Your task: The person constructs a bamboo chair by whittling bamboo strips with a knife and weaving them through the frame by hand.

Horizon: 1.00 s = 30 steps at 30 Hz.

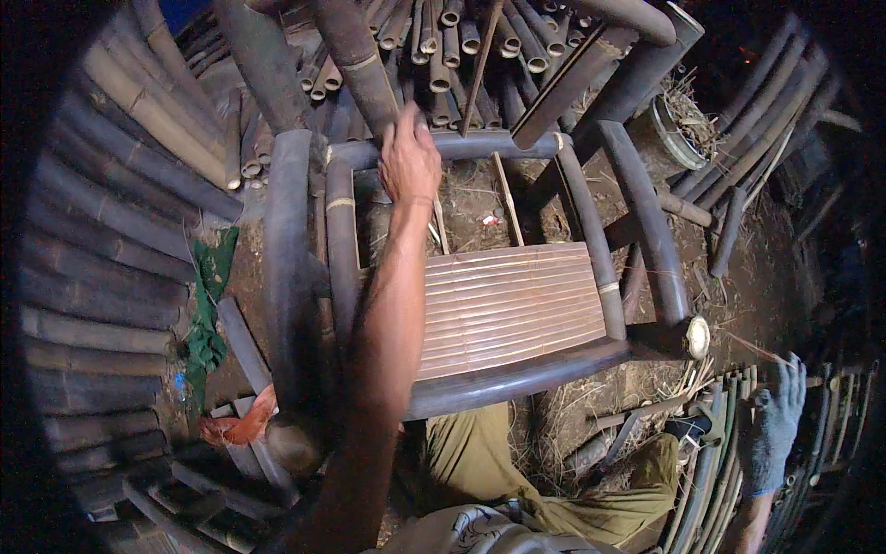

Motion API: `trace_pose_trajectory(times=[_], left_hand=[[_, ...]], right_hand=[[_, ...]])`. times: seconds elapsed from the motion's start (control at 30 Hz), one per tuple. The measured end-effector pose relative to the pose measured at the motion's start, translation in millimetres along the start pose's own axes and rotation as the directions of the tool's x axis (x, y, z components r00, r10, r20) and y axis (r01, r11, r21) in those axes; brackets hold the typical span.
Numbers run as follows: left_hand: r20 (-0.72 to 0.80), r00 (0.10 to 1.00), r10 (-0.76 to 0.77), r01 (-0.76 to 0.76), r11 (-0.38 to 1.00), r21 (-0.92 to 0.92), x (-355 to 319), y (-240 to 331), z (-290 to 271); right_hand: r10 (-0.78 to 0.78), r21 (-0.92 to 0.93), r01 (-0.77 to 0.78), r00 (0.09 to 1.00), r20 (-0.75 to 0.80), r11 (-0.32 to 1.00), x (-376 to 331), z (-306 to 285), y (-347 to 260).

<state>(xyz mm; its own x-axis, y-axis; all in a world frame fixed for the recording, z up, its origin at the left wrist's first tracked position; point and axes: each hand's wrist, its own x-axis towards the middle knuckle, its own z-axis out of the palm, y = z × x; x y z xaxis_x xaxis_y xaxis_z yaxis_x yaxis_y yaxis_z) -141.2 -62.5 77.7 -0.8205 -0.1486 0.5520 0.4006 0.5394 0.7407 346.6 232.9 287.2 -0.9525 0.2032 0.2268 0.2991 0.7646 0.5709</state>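
In front of me stands a dark bamboo chair frame. A seat panel of pale bamboo slats covers its near part; the far part is open, with two thin strips across the gap. My bare left hand reaches over the seat to the far rail, beside the foot of a backrest post. Its fingers are bunched and slightly blurred, and what they hold is hidden. Off to the right, my right hand, in a grey glove, pinches a thin reddish string that runs toward the chair.
Cut bamboo tubes are stacked behind the chair. Thick bamboo poles line the left side, with green cloth and orange cloth nearby. A bucket of shavings stands at the far right. Thin poles lie under my right arm.
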Motion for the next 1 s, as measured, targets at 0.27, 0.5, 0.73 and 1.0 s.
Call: trace_pose_trajectory(times=[0.27,0.5,0.73,1.0], left_hand=[[0.44,0.862,-0.251,0.176,0.963,0.203,-66.5,-27.9,-50.8],[0.729,0.648,-0.219,-0.025,0.951,0.308,-122.2,-43.7,-65.4],[0.822,0.527,-0.215,-0.063,0.955,0.29,-118.1,-38.0,-55.6],[0.767,0.625,-0.149,-0.034,0.975,0.217,-126.6,-47.9,-54.7]], right_hand=[[0.771,-0.31,-0.714,0.623,0.129,0.628,-104.4,96.9,193.8],[0.064,0.789,0.122,0.978,-0.2,0.603,110.1,33.5,-222.3],[-0.073,0.736,0.097,0.995,-0.065,0.67,183.9,89.7,-367.5],[-0.301,0.868,-0.101,0.913,0.276,0.487,199.9,88.6,-376.0]])
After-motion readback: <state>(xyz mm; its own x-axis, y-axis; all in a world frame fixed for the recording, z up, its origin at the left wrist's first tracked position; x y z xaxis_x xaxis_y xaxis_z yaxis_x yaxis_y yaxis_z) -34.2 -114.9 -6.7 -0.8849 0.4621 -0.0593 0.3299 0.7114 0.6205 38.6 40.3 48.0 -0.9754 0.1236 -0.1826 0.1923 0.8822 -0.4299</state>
